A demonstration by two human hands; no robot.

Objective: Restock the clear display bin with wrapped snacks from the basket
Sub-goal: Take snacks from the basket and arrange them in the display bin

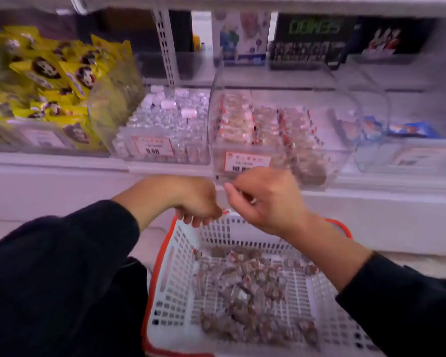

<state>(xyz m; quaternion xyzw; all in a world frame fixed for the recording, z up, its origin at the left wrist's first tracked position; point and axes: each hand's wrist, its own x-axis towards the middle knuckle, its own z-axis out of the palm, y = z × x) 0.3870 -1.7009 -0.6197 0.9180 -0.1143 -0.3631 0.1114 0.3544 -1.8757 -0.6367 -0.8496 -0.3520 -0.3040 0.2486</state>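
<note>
A white slotted basket [175, 274] with an orange rim sits low in front of me, and several wrapped snacks [245, 287] lie on its bottom. On the shelf above stands the clear display bin [343, 161], partly filled with rows of the same red-edged snacks [265, 124]. My left hand [193, 199] is at the basket's far rim, its fingers curled down around the orange handle [226, 212]. Just below the bin's front, my right hand [268, 199] hovers with curled fingers and thumb against forefinger. A pale glint shows inside this hand, and motion blur hides what it is.
To the left stands a clear bin of small white sweets [165, 119], then a bin of yellow packets [49, 81]. Right of the display bin is a bin with blue packets [410, 130]. Boxed goods [312, 37] line the shelf behind. The white shelf edge [62, 163] runs across.
</note>
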